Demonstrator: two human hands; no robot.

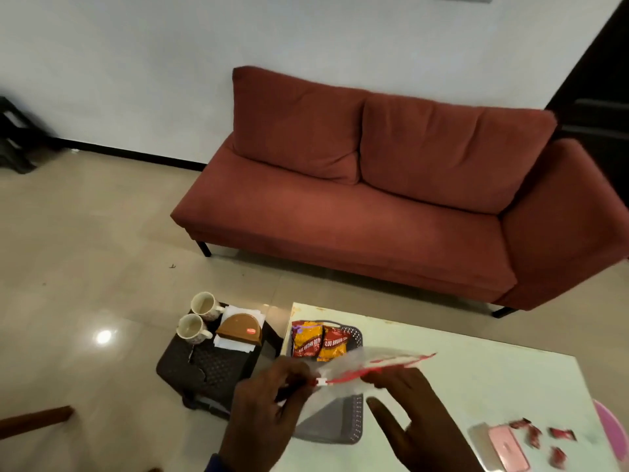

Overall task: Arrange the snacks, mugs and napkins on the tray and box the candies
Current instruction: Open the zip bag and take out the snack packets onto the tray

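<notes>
My left hand (269,407) pinches the white slider end of a clear zip bag (360,373) with a red seal strip. My right hand (412,413) holds the same bag near its middle, over the grey perforated tray (343,427) on the white table (476,362). Two yellow-and-red snack packets (320,340) lie at the tray's far end. Two white mugs (199,316) and a brown napkin holder (240,330) with white napkins stand on a dark stool (207,366) left of the table. Red candies (544,437) lie beside a pink box (509,449) at the table's right.
A red sofa (374,199) stands behind the table against the wall. Beige tiled floor (85,250) spreads to the left. A pink round object (611,427) shows at the right edge. A brown wooden piece (34,420) pokes in at the lower left.
</notes>
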